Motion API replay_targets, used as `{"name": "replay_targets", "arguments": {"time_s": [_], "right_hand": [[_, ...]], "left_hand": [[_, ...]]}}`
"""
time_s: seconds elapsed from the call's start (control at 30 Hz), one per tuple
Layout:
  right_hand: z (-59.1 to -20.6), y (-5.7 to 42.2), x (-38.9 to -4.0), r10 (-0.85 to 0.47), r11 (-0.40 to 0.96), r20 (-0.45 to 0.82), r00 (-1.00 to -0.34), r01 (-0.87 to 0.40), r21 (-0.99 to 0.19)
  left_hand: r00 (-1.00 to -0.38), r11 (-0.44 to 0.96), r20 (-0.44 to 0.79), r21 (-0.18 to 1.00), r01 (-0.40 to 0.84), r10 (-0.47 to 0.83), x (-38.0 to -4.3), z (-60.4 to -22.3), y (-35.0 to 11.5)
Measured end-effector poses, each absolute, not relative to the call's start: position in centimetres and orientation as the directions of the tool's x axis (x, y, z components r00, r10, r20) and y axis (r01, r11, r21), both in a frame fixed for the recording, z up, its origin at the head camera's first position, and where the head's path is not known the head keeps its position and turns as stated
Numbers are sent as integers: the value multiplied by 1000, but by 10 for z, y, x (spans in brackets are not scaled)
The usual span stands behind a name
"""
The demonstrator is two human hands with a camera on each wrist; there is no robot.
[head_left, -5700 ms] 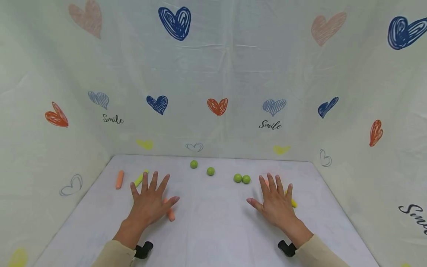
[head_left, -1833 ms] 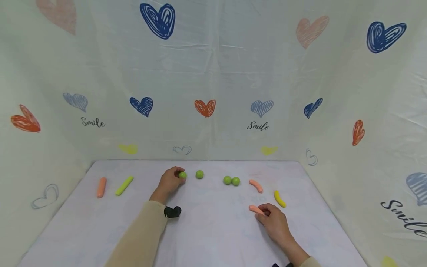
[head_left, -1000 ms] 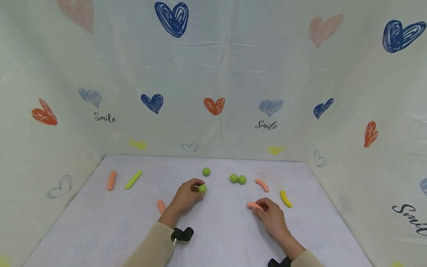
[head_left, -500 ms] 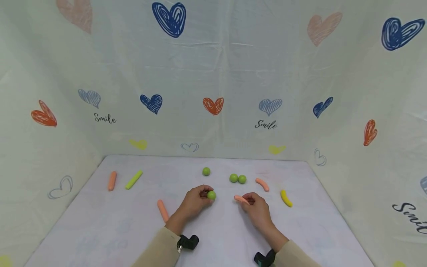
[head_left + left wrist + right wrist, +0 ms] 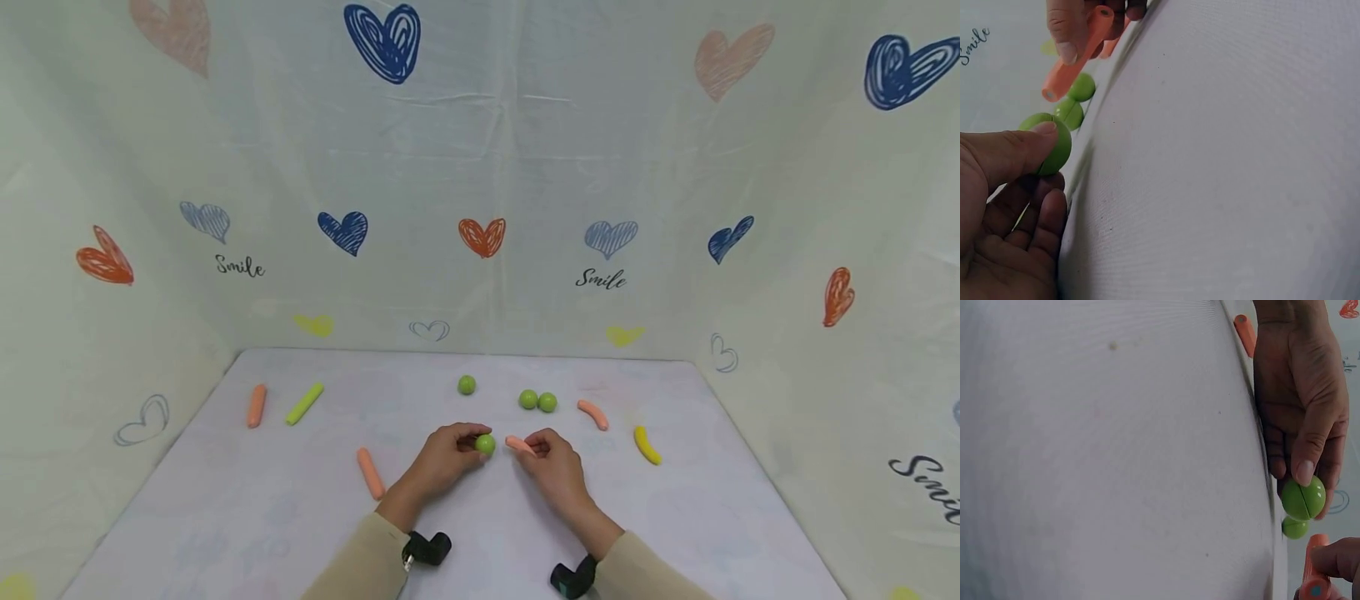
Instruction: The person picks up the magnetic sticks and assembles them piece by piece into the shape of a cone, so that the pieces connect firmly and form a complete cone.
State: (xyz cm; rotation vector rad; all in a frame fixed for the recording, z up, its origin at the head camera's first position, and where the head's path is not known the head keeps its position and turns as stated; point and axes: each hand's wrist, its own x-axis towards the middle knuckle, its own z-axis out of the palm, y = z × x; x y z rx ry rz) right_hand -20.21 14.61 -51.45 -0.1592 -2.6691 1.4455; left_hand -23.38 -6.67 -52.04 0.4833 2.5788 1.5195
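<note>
My left hand (image 5: 441, 460) pinches a green ball (image 5: 486, 444) between thumb and fingers over the middle of the table. A thin seam crosses the ball (image 5: 1060, 150) in the left wrist view. Close to its right, my right hand (image 5: 561, 477) pinches a short curved orange stick (image 5: 517, 444). The stick (image 5: 1077, 59) has a small hole at each end visible in the left wrist view. One end points toward the ball, with a narrow gap between them. In the right wrist view the ball (image 5: 1305, 499) and the stick (image 5: 1315, 550) also stand apart.
Behind the hands lie a single green ball (image 5: 467, 385) and a pair of green balls (image 5: 537, 401). To the right are another curved orange stick (image 5: 593, 414) and a yellow one (image 5: 647, 446). Straight orange sticks (image 5: 257, 406) (image 5: 371, 474) and a lime stick (image 5: 304, 404) lie left.
Both hands were spread open and empty at first. The left took a green ball from the back, the right a curved orange stick. Lately the two hands have come together, narrowing the gap.
</note>
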Motion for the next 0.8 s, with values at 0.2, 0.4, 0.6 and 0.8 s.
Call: {"name": "replay_targets", "arguments": {"time_s": [0.2,0.4,0.6,0.8], "right_hand": [[-515,143,-200,114,565,54,-992,20,-825],[-515,142,-198,84,592,69,-994,-6,-806],[-514,142,-197,53,607,75,-996,-28,-794],[-515,144,-198,28,624,65,-997,-33,-781]], "left_hand": [[-940,468,65,854,225,333,-232,-519,-64],[-936,470,65,851,233,345,-229,-520,-59],[-941,462,57,860,215,333,-229,-522,-57],[-947,471,41,860,196,319,-228,-519,-55]]}}
